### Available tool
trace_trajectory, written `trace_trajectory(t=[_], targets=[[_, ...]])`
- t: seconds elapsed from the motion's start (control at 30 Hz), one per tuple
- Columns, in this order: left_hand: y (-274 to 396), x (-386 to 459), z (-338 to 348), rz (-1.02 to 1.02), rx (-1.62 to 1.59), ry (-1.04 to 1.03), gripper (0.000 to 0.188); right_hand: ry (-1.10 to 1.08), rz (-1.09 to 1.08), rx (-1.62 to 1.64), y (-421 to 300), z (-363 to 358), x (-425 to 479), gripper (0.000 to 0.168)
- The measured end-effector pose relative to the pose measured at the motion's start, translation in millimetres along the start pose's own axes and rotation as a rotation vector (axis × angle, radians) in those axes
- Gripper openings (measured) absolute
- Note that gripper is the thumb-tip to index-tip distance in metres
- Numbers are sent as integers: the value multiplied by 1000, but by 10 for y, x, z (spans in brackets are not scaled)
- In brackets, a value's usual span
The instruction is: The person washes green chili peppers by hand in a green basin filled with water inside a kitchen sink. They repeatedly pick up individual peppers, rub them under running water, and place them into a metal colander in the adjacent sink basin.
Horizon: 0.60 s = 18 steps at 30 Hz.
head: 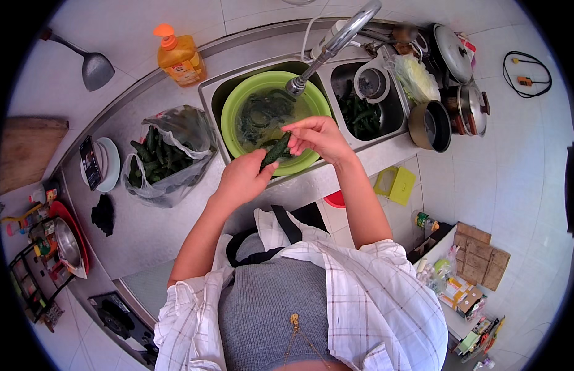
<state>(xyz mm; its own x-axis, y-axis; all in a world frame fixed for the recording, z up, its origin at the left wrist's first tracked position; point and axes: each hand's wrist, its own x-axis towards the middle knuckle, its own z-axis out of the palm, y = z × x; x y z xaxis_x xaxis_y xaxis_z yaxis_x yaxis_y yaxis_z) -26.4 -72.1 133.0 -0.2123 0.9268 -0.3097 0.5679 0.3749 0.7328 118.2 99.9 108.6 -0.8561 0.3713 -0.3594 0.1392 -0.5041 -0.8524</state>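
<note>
My left hand (246,176) grips the lower end of a dark green cucumber (276,150) over the near side of a green plastic basin (229,116). At the cucumber's upper tip are the bent fingers of my right hand (317,139), thumb and forefinger pinched together there. Water fills the basin, with more dark green cucumbers (263,111) lying in it. The basin sits in the larger bowl of a steel sink (205,90). In the smaller bowl on the right lie several cucumbers (361,113). A clear plastic bag (171,188) of cucumbers (157,153) stands open on the left counter.
The chrome faucet (331,51) arches over the basin. A strainer basket (372,82) rests in the small bowl. Right of the sink are a saucepan (421,127), a lidded pot (470,111) and bagged cabbage (414,79). Left are a soap bottle (180,58), plates (111,162) and a phone (90,162).
</note>
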Motion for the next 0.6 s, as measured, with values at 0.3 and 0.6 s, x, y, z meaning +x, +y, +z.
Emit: trace_trajectory(t=[0.3, 0.6], targets=[[-34, 69, -30, -3, -191, -97, 38, 110, -7, -243, 30, 206, 18, 19], [16, 124, 231, 146, 499, 366, 27, 567, -53, -563, 208, 378, 211, 52]])
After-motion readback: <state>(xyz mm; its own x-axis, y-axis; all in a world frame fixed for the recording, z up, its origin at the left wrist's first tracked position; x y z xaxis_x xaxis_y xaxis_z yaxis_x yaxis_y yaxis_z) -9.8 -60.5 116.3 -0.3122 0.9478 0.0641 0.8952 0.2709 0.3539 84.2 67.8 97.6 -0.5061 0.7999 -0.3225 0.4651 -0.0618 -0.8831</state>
